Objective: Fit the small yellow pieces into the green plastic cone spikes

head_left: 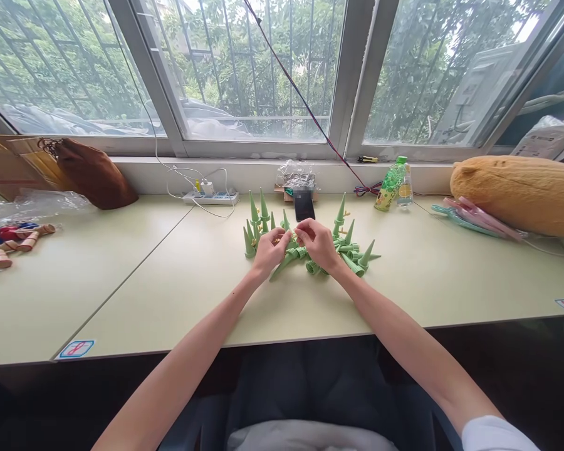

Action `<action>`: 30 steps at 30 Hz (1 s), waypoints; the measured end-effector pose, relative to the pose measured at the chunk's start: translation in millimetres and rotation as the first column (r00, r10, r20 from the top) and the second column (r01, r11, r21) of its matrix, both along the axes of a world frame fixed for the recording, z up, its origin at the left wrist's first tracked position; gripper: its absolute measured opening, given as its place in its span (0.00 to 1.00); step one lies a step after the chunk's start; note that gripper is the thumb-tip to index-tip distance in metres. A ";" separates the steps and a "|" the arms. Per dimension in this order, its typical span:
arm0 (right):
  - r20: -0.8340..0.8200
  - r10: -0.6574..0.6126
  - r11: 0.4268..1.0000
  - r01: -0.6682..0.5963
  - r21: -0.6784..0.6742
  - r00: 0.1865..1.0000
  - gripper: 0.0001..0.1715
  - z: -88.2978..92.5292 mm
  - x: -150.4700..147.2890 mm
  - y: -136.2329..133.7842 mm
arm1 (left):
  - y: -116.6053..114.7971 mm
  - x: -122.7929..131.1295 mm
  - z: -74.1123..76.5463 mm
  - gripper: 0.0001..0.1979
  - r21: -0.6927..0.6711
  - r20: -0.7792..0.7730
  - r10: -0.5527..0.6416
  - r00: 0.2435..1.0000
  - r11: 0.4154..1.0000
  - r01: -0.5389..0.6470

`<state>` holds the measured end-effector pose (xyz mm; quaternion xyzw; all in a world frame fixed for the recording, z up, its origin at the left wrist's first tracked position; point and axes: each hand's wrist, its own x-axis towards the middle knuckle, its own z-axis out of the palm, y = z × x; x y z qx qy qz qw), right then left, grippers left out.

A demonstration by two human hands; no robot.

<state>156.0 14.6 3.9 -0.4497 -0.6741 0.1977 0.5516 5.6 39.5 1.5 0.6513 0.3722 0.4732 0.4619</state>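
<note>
Several pale green pointed plastic spikes with ribbed collars, which look like plant watering spikes [366, 255], lie and stand on the table around my hands. Some have small yellow parts sticking out of their sides. Upright spikes [264, 212] stand behind my left hand [271, 252], whose thumb and fingers are pinched together. My right hand [317, 244] is also pinched, its fingertips almost meeting those of the left. Whatever lies between the fingertips is too small and too covered to name. Beneath and beside the right hand, loose spikes [352, 264] lie on their sides.
Behind the spikes is a dark phone [304, 205] against a small box [297, 181]. A power strip [211, 198] with white cables, a green bottle [391, 185] and a tan plush [517, 194] line the back. Wooden toys [14, 241] lie far left on the table [169, 294].
</note>
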 end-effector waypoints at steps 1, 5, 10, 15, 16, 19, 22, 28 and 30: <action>0.002 -0.002 1.000 0.002 -0.006 1.000 0.12 0.0 0.1 -0.1 | 0.1 -0.1 -0.1 0.16 0.001 0.000 0.004 1.000 1.000 -0.004; 0.005 -0.004 1.000 0.004 -0.009 1.000 0.12 -0.3 0.4 0.3 | -0.3 0.0 0.4 0.15 0.004 -0.010 0.023 1.000 1.000 -0.023; -0.009 -0.001 1.000 0.001 -0.003 1.000 0.11 -1.6 0.5 1.9 | -1.0 0.3 0.6 0.15 0.011 -0.018 0.022 1.000 1.000 -0.022; -0.007 -0.011 1.000 0.011 -0.006 1.000 0.11 -1.1 0.4 1.9 | 0.6 -0.1 -1.4 0.15 0.041 -0.029 0.007 1.000 0.999 -0.006; -0.005 -0.015 1.000 0.015 -0.007 1.000 0.12 -0.6 0.3 1.6 | 1.1 -0.2 -1.9 0.15 0.053 -0.031 0.005 1.000 0.999 -0.003; 0.003 -0.030 0.999 0.030 -0.025 1.000 0.12 1.2 -0.1 0.6 | 2.2 -0.2 -3.0 0.15 0.085 -0.040 0.005 0.999 0.996 -0.001; -0.013 -0.025 0.999 0.025 -0.025 1.000 0.12 2.1 -0.4 0.1 | 2.3 0.1 -3.3 0.16 0.086 -0.045 0.001 0.999 0.996 0.003; -0.032 -0.026 1.000 0.026 0.005 0.999 0.12 -0.2 0.1 1.8 | 0.5 0.9 -1.7 0.16 0.073 -0.029 -0.017 0.999 0.997 0.020; -0.031 -0.040 0.999 0.041 0.020 0.999 0.12 -1.2 0.2 2.6 | -0.8 0.9 -0.7 0.16 0.056 -0.015 -0.033 0.999 0.998 0.034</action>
